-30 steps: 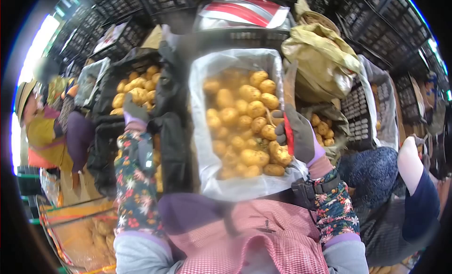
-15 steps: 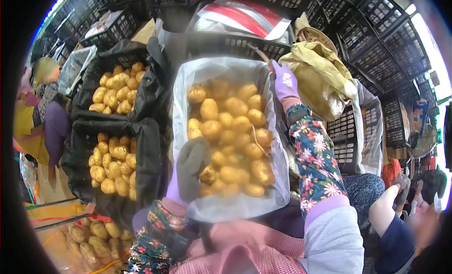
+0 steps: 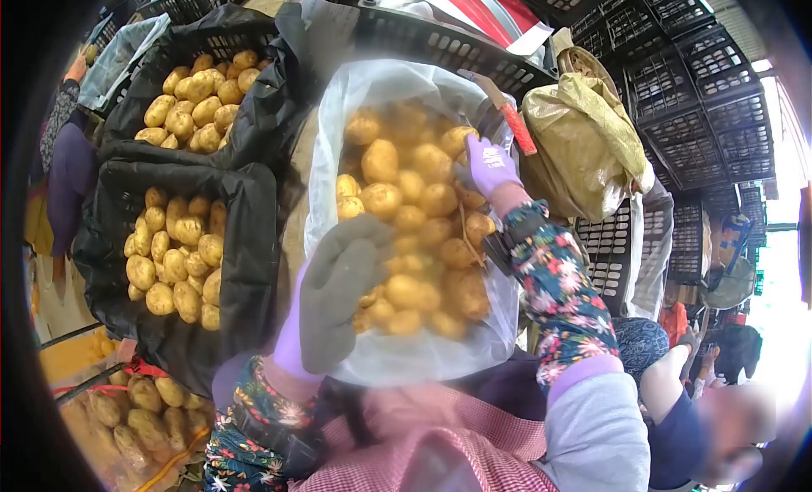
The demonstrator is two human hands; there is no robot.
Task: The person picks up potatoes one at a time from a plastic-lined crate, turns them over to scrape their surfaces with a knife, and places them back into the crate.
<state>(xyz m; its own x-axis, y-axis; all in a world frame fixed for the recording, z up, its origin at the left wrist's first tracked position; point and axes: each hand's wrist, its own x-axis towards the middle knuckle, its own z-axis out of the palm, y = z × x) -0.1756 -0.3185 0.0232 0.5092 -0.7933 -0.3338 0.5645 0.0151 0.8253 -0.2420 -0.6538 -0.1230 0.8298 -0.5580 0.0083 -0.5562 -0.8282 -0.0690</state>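
Note:
A crate lined with clear plastic [image 3: 326, 166] stands before me, filled with potatoes [image 3: 381, 200]. My left hand [image 3: 342, 285], in a purple glove with a grey palm, is held over the crate's near left side, palm turned up and nothing in it. At the upper right of the same crate, my purple-gloved right hand [image 3: 491, 166] reaches down among the potatoes and touches them. Its fingertips are partly hidden, so I cannot see whether it grips one. A tool with a red handle [image 3: 517, 128] lies by the far right rim, its flat end toward the back.
Two crates lined with black cloth [image 3: 182, 357] hold potatoes on the left. Bagged potatoes [image 3: 148, 424] are at lower left. A yellowish sack [image 3: 584, 145] and stacked black crates [image 3: 668, 95] stand on the right. Other people are at both sides, one in dark blue shorts [image 3: 681, 445].
My right hand has let go of the red-handled tool and moved left into the potatoes. My left hand has risen slightly and turned its palm upward. The view has shifted.

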